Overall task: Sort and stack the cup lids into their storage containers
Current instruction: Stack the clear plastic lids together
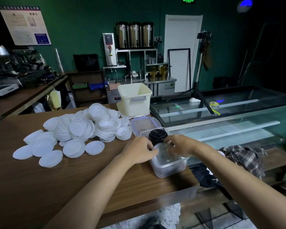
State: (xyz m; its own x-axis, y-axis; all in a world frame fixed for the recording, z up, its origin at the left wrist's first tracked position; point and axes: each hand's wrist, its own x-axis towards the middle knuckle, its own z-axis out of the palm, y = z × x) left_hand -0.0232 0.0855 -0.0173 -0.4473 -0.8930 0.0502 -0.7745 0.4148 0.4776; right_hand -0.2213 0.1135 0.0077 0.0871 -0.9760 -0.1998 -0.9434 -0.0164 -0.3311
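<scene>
A big heap of white cup lids [82, 129] covers the middle of the wooden counter [40, 187]. At the counter's right end stands a clear plastic container [168, 167]. Both my hands meet over it: my left hand [139, 151] and my right hand [180, 146] grip a stack of clear lids [163, 151] from either side, at the container's opening. Just behind them a stack of black lids [157, 135] stands in a second clear container [145, 125].
A cream plastic bin [134, 98] stands behind the containers. A glass display case [229, 113] runs off to the right of the counter. A plaid cloth [244, 156] lies below on the right. Coffee equipment sits on the left counter.
</scene>
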